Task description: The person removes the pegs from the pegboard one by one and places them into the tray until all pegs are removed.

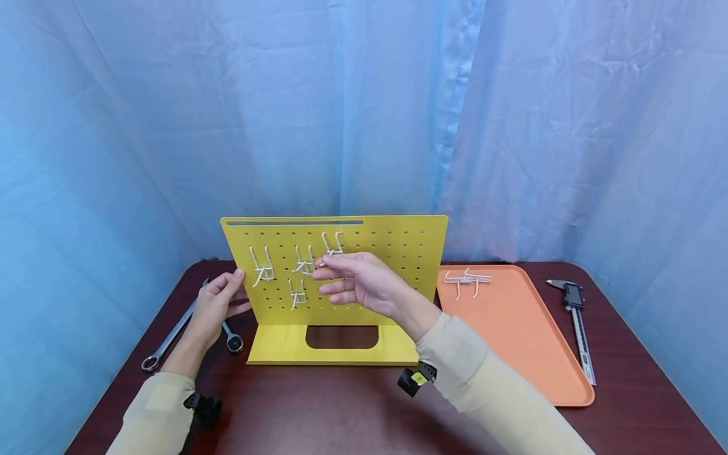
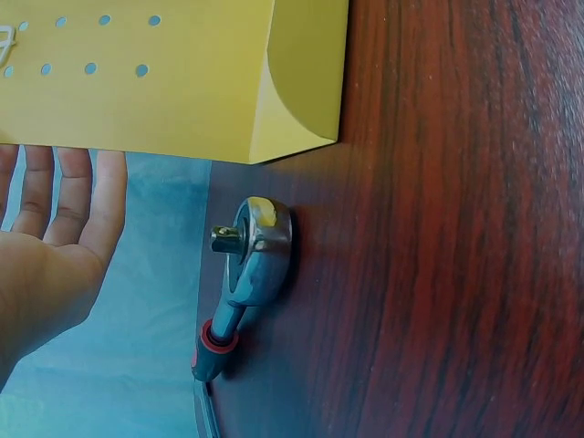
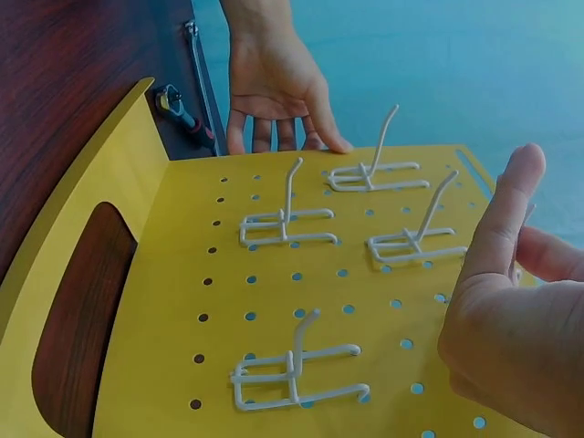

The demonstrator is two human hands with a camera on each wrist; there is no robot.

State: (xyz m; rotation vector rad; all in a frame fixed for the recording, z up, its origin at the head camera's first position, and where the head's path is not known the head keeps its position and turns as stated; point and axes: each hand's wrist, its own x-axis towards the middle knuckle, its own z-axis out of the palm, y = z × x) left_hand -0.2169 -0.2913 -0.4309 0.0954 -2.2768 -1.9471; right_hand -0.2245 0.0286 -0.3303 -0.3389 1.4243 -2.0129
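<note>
A yellow pegboard (image 1: 392, 253) stands on the table with several white double-wire hooks (image 1: 263, 268) on it. My left hand (image 1: 213, 306) grips the board's left edge, the thumb at the front and the fingers behind. Before the upper middle of the board, my right hand (image 1: 364, 281) pinches the prong of a white hook (image 1: 332, 242) between thumb and fingertips. A small bit of that prong shows in the right wrist view, where the hand hides the rest. Another hook (image 3: 297, 374), lower on the board, is covered by my right hand in the head view.
An orange tray (image 1: 523, 341) at the right bears white hooks (image 1: 467, 279). Farther right lies a digital caliper (image 1: 577, 322). Left of the board lie a combination wrench (image 1: 173, 335) and a ratchet wrench (image 2: 260, 265). Blue curtains (image 1: 341, 126) hang behind the table.
</note>
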